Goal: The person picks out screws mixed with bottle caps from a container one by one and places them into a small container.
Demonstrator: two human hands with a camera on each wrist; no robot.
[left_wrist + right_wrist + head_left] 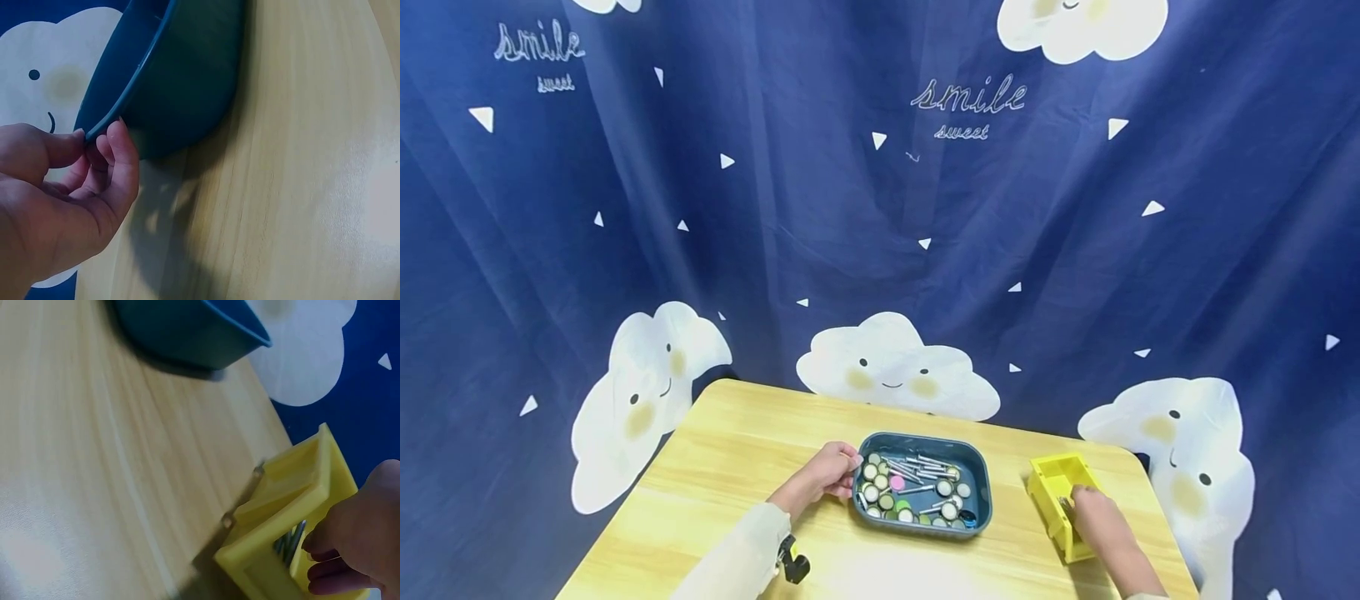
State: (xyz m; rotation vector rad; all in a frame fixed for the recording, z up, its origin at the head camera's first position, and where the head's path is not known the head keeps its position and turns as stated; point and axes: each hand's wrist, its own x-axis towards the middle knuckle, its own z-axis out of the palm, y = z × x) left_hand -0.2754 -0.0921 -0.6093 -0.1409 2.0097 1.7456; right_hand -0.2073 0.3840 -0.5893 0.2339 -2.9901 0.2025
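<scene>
A dark teal basin [979,492] holds round bottle caps [870,472] and silver bolts [934,473]. At its left end my left hand [833,468] pinches the rim, thumb on the inner side and fingers curled against the outside; the left wrist view shows this grip on the basin [187,81] closely. My right hand [1097,517] reaches into a yellow bin [1043,492] on the right. In the right wrist view its curled fingers and thumb hold silver bolts [290,542] inside the bin [275,556], their far ends hidden by the bin wall.
The basin and the bin stand apart on a light wooden table [760,417]. A blue curtain [850,208] with white clouds hangs directly behind the table's back edge. A black wrist camera [793,560] sits on the left wrist.
</scene>
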